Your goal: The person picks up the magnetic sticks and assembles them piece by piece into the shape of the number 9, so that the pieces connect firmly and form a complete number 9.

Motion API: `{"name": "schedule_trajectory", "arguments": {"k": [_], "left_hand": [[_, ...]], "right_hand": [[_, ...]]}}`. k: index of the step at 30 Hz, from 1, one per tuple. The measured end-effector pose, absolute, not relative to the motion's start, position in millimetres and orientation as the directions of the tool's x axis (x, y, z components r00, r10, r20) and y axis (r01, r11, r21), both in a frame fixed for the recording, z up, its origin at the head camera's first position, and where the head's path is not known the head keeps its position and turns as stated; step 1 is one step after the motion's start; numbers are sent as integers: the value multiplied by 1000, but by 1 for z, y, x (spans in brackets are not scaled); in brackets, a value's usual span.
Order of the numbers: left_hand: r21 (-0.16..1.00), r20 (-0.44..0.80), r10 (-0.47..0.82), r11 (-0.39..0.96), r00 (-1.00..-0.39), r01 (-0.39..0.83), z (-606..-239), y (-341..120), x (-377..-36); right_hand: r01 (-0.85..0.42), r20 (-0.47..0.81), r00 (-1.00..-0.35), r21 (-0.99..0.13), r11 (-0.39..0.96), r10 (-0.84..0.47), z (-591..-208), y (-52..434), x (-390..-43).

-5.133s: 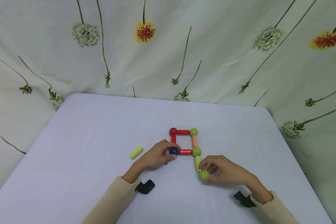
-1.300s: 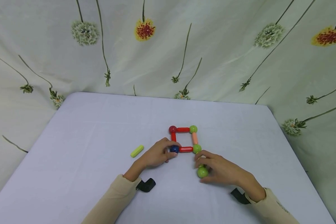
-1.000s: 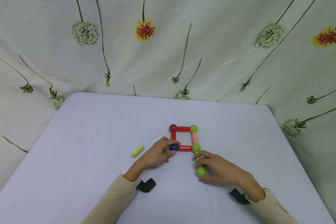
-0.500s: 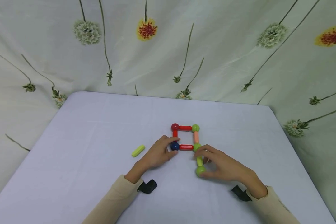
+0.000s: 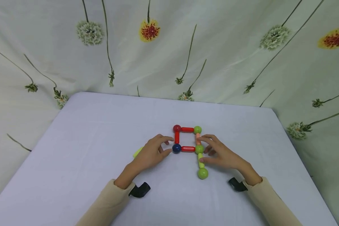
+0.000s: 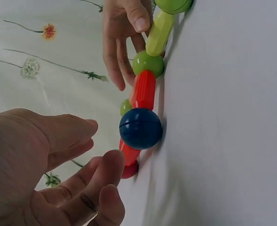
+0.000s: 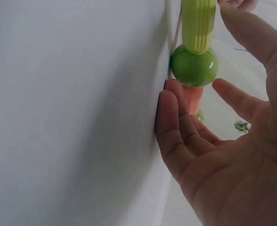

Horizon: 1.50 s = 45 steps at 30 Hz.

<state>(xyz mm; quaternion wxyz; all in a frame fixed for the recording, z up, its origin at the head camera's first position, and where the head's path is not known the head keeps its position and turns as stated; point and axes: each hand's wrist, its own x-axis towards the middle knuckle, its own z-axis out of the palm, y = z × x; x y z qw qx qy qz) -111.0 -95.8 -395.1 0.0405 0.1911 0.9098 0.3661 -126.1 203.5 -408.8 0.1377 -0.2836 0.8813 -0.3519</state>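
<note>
A square of sticks and balls lies on the table: red ball (image 5: 176, 128), blue ball (image 5: 176, 148), two green balls, three red sticks and a salmon stick (image 5: 198, 138). From its near right green ball (image 5: 199, 149), a yellow-green stick (image 5: 201, 160) runs down to another green ball (image 5: 202, 173). My left hand (image 5: 150, 153) is just left of the blue ball, fingers loosely bent with a gap to it in the left wrist view. My right hand (image 5: 221, 153) hovers around the near right corner, thumb by the yellow-green stick, fingers spread and gripping nothing.
A loose yellow-green stick (image 5: 137, 152) lies left of the square, partly hidden behind the left hand. Black wrist mounts (image 5: 140, 190) stick out from both sleeves. A flowered cloth (image 5: 223, 47) hangs behind the white table (image 5: 101, 125).
The yellow-green stick now lines up straight between its two green balls. My left hand has released the blue ball and drawn back left; the right hand has left the lowest ball and moved up.
</note>
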Motion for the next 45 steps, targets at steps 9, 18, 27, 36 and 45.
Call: {"name": "schedule_trajectory", "arguments": {"k": [9, 18, 27, 36, 45], "left_hand": [[681, 116, 406, 632, -907, 370, -387, -117, -104], [681, 76, 392, 651, -917, 335, -384, -152, -98], [707, -30, 450, 640, -893, 299, -393, -188, -108], [685, -57, 455, 665, -889, 297, -400, -193, -112], [692, -61, 429, 669, -901, 272, -402, -194, -114]], "right_hand": [[-314, -131, -810, -726, 611, -572, -413, 204, -137], [-271, -155, -820, -742, 613, -551, -411, 201, -135], [-279, -151, -818, -739, 613, -555, -410, 200, -135], [-290, -144, -815, -737, 611, -562, -413, 203, -136], [-309, -133, -813, -726, 614, -567, -414, 204, -136]]}}
